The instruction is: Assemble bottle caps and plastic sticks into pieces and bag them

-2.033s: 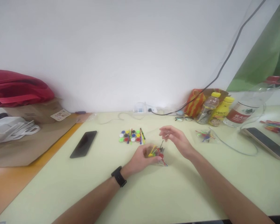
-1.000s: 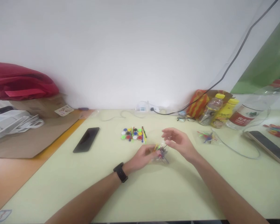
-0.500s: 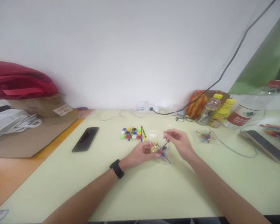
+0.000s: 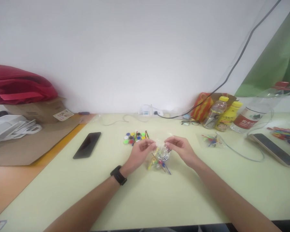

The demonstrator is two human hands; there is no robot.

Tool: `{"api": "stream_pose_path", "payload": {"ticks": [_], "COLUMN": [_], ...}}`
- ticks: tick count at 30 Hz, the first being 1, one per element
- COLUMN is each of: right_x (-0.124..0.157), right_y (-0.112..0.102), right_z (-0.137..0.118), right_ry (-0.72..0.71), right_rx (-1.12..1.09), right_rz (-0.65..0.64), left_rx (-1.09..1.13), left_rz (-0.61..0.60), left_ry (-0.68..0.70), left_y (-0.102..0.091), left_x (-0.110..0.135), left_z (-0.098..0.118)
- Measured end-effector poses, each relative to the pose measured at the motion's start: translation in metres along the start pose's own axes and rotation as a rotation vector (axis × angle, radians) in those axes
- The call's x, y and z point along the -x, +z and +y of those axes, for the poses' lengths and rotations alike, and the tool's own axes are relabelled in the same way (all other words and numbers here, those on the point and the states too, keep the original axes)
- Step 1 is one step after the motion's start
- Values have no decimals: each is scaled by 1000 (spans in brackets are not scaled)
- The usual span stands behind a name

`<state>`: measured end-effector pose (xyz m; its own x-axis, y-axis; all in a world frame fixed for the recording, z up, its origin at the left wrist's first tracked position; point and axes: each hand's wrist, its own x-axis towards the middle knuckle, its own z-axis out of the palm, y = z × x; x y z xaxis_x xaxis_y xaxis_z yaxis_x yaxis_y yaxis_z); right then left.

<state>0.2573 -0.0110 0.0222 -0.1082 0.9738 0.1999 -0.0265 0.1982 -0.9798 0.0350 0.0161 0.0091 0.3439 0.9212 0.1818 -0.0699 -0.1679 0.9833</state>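
Note:
Both hands hold a small clear plastic bag [image 4: 159, 157] of coloured sticks and round pieces just above the pale green table [image 4: 159, 199]. My left hand [image 4: 138, 153], with a black watch on its wrist, pinches the bag's top left edge. My right hand [image 4: 181, 149] pinches the top right edge. The bag hangs between them with stick ends poking out below. Just beyond my left hand lies a set of coloured round caps and sticks [image 4: 136, 137].
A black phone [image 4: 87, 145] lies to the left. Another small bag of coloured sticks [image 4: 211, 140] is to the right, near glasses [image 4: 190, 122], bottles [image 4: 222, 116], a large clear jug [image 4: 253, 117] and a second phone [image 4: 272, 148]. Cardboard and a red bag [image 4: 16, 87] stand far left.
My left hand has let go of the bundle's underside and risen to the bag's top edge. Both hands now pinch the bag's mouth, and the bag hangs lower between them.

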Motion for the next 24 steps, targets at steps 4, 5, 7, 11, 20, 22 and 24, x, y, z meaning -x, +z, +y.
{"api": "stream_pose_path", "payload": {"ticks": [4,5,7,11,20,22,24], "right_x": [-3,-3,-3,0,-2,-2,-2], "right_y": [-5,-7,-8,-3,-2,-2,-2], "right_z": [3,4,4,2,6,7,8], "right_ry": [29,35,39,28,15,15,16], "right_rx": [-2,-7,-18,5,60,80,89], "right_rz": [-20,-35,-67,-86,-53,-79,-92], "left_rx": [-10,-9,-3,0,-94,-94,-79], "left_rz": [84,92,80,34,-184,-196,-209], "left_ry": [7,-3,-13,16,5,3,0], "left_y": [-6,-6,-6,-7,-33,-34,-34], "left_x": [-4,-3,-2,-2,-13,-13,-13], "left_z": [-1,0,3,10,6,5,5]}}
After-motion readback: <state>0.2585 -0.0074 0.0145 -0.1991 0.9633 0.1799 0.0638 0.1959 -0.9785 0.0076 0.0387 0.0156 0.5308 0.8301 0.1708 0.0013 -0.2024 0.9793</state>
